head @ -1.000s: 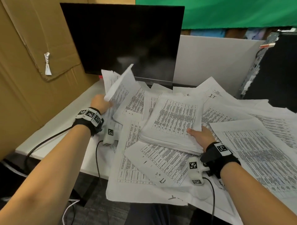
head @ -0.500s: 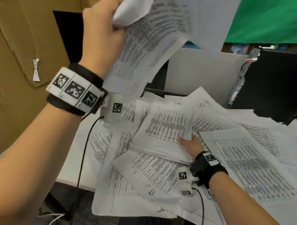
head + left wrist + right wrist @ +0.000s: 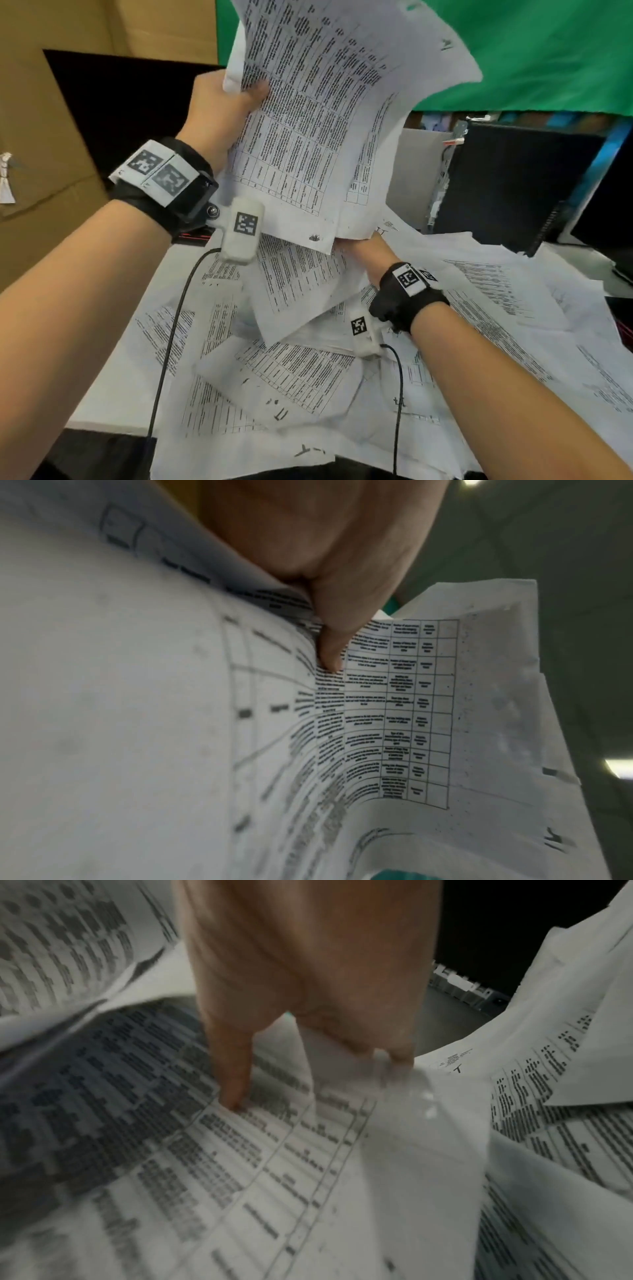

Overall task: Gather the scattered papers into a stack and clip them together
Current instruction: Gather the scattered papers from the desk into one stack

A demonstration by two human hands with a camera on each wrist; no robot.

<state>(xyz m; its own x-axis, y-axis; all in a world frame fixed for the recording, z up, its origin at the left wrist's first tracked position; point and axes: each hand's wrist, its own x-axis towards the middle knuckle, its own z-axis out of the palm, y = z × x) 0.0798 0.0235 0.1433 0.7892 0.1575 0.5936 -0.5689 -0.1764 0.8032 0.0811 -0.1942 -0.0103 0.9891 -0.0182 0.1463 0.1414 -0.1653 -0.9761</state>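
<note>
My left hand (image 3: pixel 239 99) is raised high and grips a bundle of printed sheets (image 3: pixel 325 120) by its left edge; the sheets hang curved in front of the monitor. In the left wrist view the thumb (image 3: pixel 330 658) presses on the table-printed sheets (image 3: pixel 394 710). Below them my right hand (image 3: pixel 363 251) holds the right edge of the paper stack (image 3: pixel 294 284), partly hidden by the hanging sheets. In the right wrist view its thumb (image 3: pixel 236 1093) lies on the top sheet (image 3: pixel 274 1150) and the fingers (image 3: pixel 387 1047) go behind the edge. No clip is visible.
Loose printed papers (image 3: pixel 513 308) cover the white table (image 3: pixel 109 383), some overhanging its near edge (image 3: pixel 308 452). A black monitor (image 3: pixel 120 102) stands behind, cardboard (image 3: pixel 51 85) on the left, a dark computer case (image 3: pixel 513 181) at the right. Wrist-camera cables (image 3: pixel 171 325) trail over the papers.
My left hand lifted the sheets off the table's left side and swung them up and rightward over the stack. My right hand kept hold of the stack's edge, which now tilts up.
</note>
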